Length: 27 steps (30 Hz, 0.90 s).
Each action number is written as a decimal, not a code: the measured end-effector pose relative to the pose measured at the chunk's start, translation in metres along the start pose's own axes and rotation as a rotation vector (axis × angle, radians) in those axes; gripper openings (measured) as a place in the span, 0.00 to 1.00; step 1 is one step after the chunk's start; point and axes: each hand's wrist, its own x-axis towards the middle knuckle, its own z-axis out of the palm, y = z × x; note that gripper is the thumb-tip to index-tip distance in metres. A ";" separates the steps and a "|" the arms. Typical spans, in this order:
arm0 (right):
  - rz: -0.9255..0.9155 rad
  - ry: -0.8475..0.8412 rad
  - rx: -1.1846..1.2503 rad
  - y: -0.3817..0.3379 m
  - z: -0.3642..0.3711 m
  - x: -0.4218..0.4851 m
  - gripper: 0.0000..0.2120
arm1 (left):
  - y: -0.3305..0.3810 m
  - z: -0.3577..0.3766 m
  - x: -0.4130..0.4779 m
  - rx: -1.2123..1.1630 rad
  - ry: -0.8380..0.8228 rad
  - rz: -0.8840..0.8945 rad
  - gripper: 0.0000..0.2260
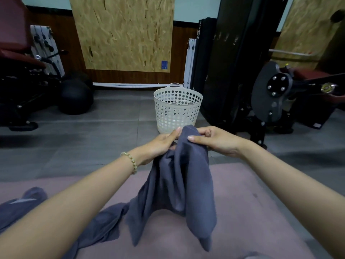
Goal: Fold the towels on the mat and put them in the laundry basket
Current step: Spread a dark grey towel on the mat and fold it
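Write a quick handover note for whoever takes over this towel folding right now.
The left hand and right hand both pinch the top edge of a grey towel, hanging unfolded over the pink mat.
More grey towel cloth lies crumpled on the mat, left.
White laundry basket stands on the floor beyond the mat.
Done: nothing folded visibly.
Left: fold each, put in basket.

A: Viewpoint?
B: One wide-angle view, worn on the head. It was aimed forward and down.
A: Range?
B: Close. The left hand [160, 144] and right hand [214, 141] were framed just below centre, the gripped towel [179, 184] under them, and the mat [242, 202] along the bottom edge. The laundry basket [177, 109] was caught just beyond the hands, mid-frame. The wall [186, 8] and gym gear [276, 94] were seen furthest off. Edges were bent by the lens.
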 end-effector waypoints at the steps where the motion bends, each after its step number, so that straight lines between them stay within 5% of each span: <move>1: 0.010 -0.001 0.008 0.005 -0.003 -0.001 0.16 | -0.004 0.001 0.004 -0.010 -0.042 -0.017 0.23; 12: 0.221 -0.085 -0.048 0.084 -0.022 0.031 0.17 | -0.057 0.011 0.062 -0.050 0.036 -0.104 0.26; 18: 0.521 -0.218 -0.284 0.141 -0.064 0.037 0.32 | -0.092 -0.009 0.085 -0.080 0.148 -0.136 0.18; 21: 0.526 -0.129 -0.208 0.163 -0.084 0.021 0.30 | -0.120 -0.025 0.082 0.006 0.301 -0.161 0.21; 24: 0.408 0.133 0.072 0.163 -0.092 0.023 0.20 | -0.122 -0.025 0.083 0.069 0.430 -0.175 0.18; 27: 0.234 0.294 0.176 0.136 -0.099 0.041 0.21 | -0.095 -0.028 0.093 0.081 0.595 -0.071 0.18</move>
